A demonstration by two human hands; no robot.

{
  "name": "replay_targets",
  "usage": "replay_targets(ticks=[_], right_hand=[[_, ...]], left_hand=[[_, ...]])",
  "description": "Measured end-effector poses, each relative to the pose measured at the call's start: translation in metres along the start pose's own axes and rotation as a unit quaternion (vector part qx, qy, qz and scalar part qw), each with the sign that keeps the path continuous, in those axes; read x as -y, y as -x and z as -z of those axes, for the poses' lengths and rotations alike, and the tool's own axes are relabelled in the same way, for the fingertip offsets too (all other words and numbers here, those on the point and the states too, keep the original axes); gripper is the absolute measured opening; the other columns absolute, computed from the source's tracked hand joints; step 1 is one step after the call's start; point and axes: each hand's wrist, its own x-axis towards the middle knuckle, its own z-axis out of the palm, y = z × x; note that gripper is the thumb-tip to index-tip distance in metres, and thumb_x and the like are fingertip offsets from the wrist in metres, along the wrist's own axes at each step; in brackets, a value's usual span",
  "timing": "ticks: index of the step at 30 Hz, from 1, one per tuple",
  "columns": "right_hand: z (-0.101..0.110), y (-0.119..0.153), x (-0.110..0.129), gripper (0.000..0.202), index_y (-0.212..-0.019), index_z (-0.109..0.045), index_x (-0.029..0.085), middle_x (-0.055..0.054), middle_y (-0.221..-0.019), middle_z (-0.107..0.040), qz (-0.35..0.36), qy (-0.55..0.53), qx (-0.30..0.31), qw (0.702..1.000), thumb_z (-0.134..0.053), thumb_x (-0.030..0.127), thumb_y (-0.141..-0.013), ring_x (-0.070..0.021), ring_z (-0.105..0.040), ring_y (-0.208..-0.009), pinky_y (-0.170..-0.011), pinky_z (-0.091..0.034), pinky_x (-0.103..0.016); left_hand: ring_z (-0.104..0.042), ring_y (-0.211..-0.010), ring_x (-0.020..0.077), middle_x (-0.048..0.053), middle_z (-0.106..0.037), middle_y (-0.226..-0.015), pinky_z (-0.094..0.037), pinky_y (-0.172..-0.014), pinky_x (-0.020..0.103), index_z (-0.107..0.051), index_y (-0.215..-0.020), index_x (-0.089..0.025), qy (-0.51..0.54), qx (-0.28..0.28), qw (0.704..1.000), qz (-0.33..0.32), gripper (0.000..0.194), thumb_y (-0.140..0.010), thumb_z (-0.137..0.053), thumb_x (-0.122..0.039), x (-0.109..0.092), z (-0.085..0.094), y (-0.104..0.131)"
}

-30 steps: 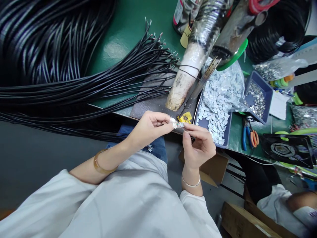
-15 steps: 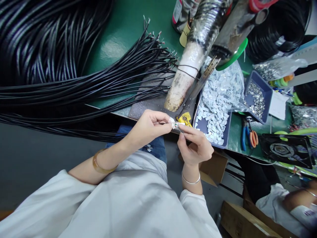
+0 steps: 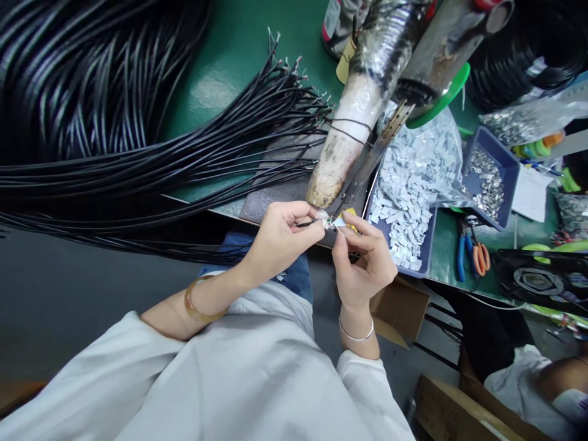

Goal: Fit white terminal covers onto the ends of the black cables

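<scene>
My left hand (image 3: 285, 236) pinches the end of a black cable (image 3: 304, 225) between thumb and fingers, just below the blunt tip of a plastic-wrapped post (image 3: 333, 156). Facing it, my right hand (image 3: 365, 257) is closed in a pinch at thin wires by the cable end; the exact part between its fingertips is too small to make out. The fingertips of both hands nearly meet. Behind them, partly covered, lies a yellow item (image 3: 350, 214). Many black cables with stripped ends (image 3: 229, 128) stretch over the table from the left.
A blue tray (image 3: 426, 260) of small pale pieces stands right of my hands, with a smaller tray (image 3: 509, 177) of metal parts beyond. Pliers (image 3: 478, 257) and a black fan (image 3: 537, 280) lie farther right. Another person's arm (image 3: 563, 376) shows at lower right.
My hands have moved slightly up relative to the table, and my right fingers have shifted at the cable end. The view has shifted a little, so the table items appear farther right.
</scene>
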Motion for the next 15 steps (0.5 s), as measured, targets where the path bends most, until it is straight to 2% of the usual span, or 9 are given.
replay_targets(ticks=[5, 10, 15], right_hand=[[0.002, -0.0043, 0.0026, 0.016, -0.091, -0.062, 0.022, -0.007, -0.111, -0.074, 0.009, 0.025, 0.01, 1.0, -0.066, 0.009, -0.083, -0.0176, -0.074, -0.094, -0.063, -0.063, -0.027], [0.0032, -0.0052, 0.0054, 0.014, -0.087, -0.061, 0.022, -0.007, -0.112, -0.073, 0.011, 0.03, 0.016, 0.999, -0.067, 0.011, -0.083, -0.0189, -0.073, -0.098, -0.07, -0.065, -0.031], [0.0032, -0.0036, 0.0024, 0.013, -0.089, -0.06, 0.022, -0.006, -0.105, -0.074, -0.004, 0.027, 0.021, 0.999, -0.065, 0.01, -0.084, -0.0154, -0.073, -0.086, -0.057, -0.06, -0.025]], left_hand=[[-0.042, -0.052, 0.0046, -0.005, -0.052, -0.054, -0.037, -0.05, 0.015, -0.068, -0.064, -0.012, 0.005, -0.012, 1.0, -0.008, 0.006, -0.068, -0.064, -0.01, 0.0005, -0.0017, 0.0005], [-0.039, -0.051, 0.005, -0.005, -0.049, -0.053, -0.034, -0.049, 0.016, -0.066, -0.063, -0.013, 0.018, -0.012, 1.0, -0.003, 0.006, -0.069, -0.065, -0.014, 0.0012, -0.0011, 0.0006], [-0.031, -0.049, 0.0043, -0.007, -0.037, -0.05, -0.027, -0.047, 0.017, -0.061, -0.058, -0.013, -0.029, -0.001, 1.0, 0.004, 0.01, -0.067, -0.064, -0.012, 0.002, 0.0003, -0.0007]])
